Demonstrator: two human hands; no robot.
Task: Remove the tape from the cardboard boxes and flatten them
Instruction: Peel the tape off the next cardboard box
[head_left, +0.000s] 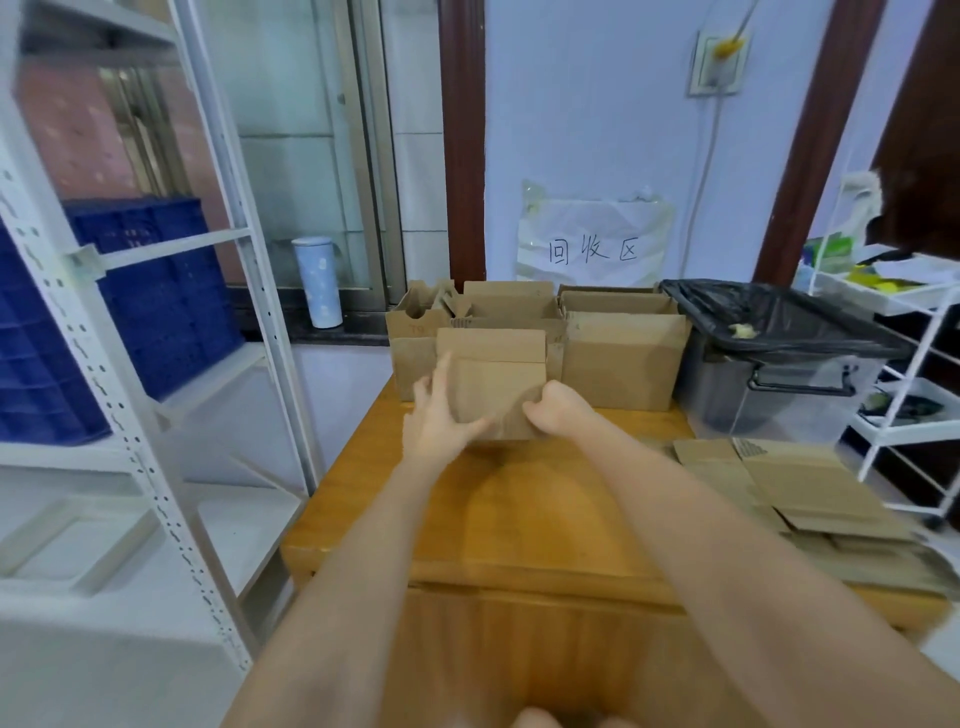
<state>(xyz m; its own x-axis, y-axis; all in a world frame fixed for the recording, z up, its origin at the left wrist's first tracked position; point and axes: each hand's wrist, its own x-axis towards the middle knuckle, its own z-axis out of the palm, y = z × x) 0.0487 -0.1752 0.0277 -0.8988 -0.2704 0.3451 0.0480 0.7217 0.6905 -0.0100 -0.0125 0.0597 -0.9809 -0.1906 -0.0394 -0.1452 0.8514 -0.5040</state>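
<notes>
Picking up one small box (496, 384) over the tabletop (519, 499): right hand (558, 408) curled round its edge, left hand (441, 415) open against it. Next, probably: find tape, peel, squash flat.

You see a bright room with soft, even light. A faint shadow lies on the wooden table (519, 509). Everything looks a bit blurry, and the white shelf (130, 415) at nine o'clock bends.
</notes>
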